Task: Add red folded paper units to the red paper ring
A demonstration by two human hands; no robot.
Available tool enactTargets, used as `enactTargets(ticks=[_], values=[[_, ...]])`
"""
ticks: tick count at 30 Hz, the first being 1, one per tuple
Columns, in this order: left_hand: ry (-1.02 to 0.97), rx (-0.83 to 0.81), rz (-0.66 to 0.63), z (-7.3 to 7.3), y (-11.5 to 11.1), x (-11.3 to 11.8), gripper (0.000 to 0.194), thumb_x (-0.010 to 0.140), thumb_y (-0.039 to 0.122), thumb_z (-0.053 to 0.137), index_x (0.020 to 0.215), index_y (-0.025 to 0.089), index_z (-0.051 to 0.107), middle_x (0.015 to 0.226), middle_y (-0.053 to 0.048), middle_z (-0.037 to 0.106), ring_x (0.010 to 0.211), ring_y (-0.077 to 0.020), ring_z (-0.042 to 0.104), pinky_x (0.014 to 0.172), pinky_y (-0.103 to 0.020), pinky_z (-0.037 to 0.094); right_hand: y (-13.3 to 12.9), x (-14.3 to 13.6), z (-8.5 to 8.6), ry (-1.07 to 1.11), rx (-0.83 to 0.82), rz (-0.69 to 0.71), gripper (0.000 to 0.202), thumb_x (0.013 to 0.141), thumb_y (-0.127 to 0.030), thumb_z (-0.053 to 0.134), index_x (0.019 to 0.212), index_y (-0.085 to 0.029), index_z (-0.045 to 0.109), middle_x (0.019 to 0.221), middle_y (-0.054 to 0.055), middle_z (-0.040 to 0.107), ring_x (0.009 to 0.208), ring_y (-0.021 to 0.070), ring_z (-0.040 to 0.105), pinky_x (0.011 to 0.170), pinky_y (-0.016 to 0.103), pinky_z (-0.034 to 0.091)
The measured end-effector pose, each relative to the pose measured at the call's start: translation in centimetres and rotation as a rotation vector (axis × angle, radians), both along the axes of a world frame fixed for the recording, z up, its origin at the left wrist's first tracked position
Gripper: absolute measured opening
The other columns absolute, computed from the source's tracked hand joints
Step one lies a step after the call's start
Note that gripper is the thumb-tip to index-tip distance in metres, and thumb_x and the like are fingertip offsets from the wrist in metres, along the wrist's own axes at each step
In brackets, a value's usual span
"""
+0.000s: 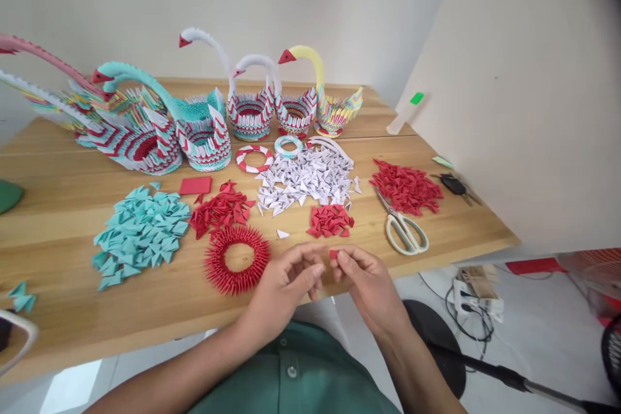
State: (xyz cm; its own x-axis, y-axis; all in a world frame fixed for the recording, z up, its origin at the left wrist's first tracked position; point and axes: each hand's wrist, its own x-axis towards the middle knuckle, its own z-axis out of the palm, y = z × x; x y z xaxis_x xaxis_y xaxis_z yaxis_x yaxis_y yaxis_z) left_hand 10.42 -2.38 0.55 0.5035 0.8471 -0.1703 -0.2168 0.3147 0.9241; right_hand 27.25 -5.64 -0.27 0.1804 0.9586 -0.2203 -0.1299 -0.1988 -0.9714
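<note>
My right hand (371,281) pinches a small red piece of folded paper (334,254) between thumb and index finger, just above the table's front edge. To its left, my left hand (291,281) is loosely curled with the thumb apart from the fingers, and nothing shows in it. A spiky red paper ring (237,260) lies flat on the table beside my left wrist. Beyond my hands is a small heap of red paper triangles (330,221). One white paper triangle (283,233) lies alone near the ring.
Heaps of white (305,174), teal (140,233) and red triangles (407,186) cover parts of the wooden table (63,294). Scissors (406,233) and keys (455,185) lie at right. Several paper swans (252,113) stand behind. A red paper stack (195,185) lies left of centre.
</note>
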Motion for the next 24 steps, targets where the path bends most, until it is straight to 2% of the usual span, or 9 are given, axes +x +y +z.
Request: enactTargets(ticks=[2, 4, 9, 12, 15, 19, 24], values=[[-0.003, 0.047, 0.016, 0.3, 0.8, 0.1, 0.042, 0.082, 0.044, 0.073, 0.115, 0.017, 0.07, 0.08, -0.001, 0.059, 0.063, -0.0093, 0.051, 0.055, -0.02, 0.046, 0.1, -0.7, 0.5, 0.221, -0.101, 0.015, 0.037, 0.076, -0.052, 0.077, 0.069, -0.018, 0.064, 0.058, -0.003, 0.055, 0.053, 0.0077, 0.045, 0.052, 0.021, 0.035], [-0.015, 0.056, 0.025, 0.4, 1.4, 0.0, 0.036, 0.081, 0.043, 0.075, 0.105, 0.017, 0.074, 0.077, -0.001, 0.061, 0.061, -0.008, 0.05, 0.053, -0.018, 0.042, 0.4, -1.5, 0.8, 0.369, -0.179, 0.036, 0.039, 0.074, -0.05, 0.079, 0.065, -0.017, 0.06, 0.055, -0.004, 0.051, 0.049, 0.006, 0.04, 0.047, 0.019, 0.03], [-0.138, -0.131, 0.004, 0.0, 2.4, -0.3, 0.035, 0.077, 0.047, 0.078, 0.089, 0.013, 0.075, 0.067, -0.004, 0.068, 0.055, -0.0081, 0.054, 0.05, -0.018, 0.036, 1.3, -3.0, 1.2, 0.527, -0.254, 0.099, 0.041, 0.075, -0.047, 0.079, 0.064, -0.016, 0.055, 0.057, -0.005, 0.046, 0.047, 0.0049, 0.037, 0.043, 0.018, 0.027], [-0.203, -0.203, 0.044, -0.2, 2.7, -0.5, 0.034, 0.074, 0.044, 0.082, 0.077, 0.012, 0.072, 0.061, -0.002, 0.065, 0.05, -0.0058, 0.049, 0.048, -0.017, 0.035, 1.4, -3.2, 1.1, 0.435, -0.224, 0.155, 0.042, 0.083, -0.05, 0.071, 0.065, -0.016, 0.056, 0.055, -0.004, 0.047, 0.045, 0.0051, 0.039, 0.044, 0.019, 0.03], [-0.262, -0.295, 0.067, -0.3, 2.8, -0.7, 0.035, 0.071, 0.044, 0.084, 0.073, 0.012, 0.07, 0.058, 0.001, 0.06, 0.051, -0.0065, 0.05, 0.047, -0.018, 0.037, 1.2, -2.8, 1.0, 0.228, -0.112, 0.12, 0.035, 0.088, -0.05, 0.065, 0.077, -0.017, 0.063, 0.063, -0.002, 0.057, 0.05, 0.0072, 0.048, 0.047, 0.02, 0.038], [-0.287, -0.383, 0.087, -0.3, 2.9, -0.7, 0.037, 0.066, 0.044, 0.087, 0.078, 0.013, 0.071, 0.061, 0.0, 0.062, 0.054, -0.0084, 0.053, 0.047, -0.019, 0.038, 1.1, -2.3, 1.1, 0.096, -0.032, 0.063, 0.028, 0.087, -0.048, 0.067, 0.092, -0.02, 0.067, 0.075, 0.001, 0.064, 0.061, 0.0113, 0.058, 0.052, 0.022, 0.047], [-0.301, -0.406, 0.093, -0.3, 2.8, -0.4, 0.04, 0.063, 0.046, 0.089, 0.076, 0.013, 0.071, 0.055, 0.001, 0.058, 0.051, -0.0073, 0.049, 0.045, -0.018, 0.034, 1.2, -2.9, 1.5, -0.089, 0.111, 0.061, 0.017, 0.084, -0.037, 0.072, 0.088, -0.022, 0.066, 0.077, 0.0, 0.066, 0.065, 0.0111, 0.06, 0.062, 0.023, 0.052]])
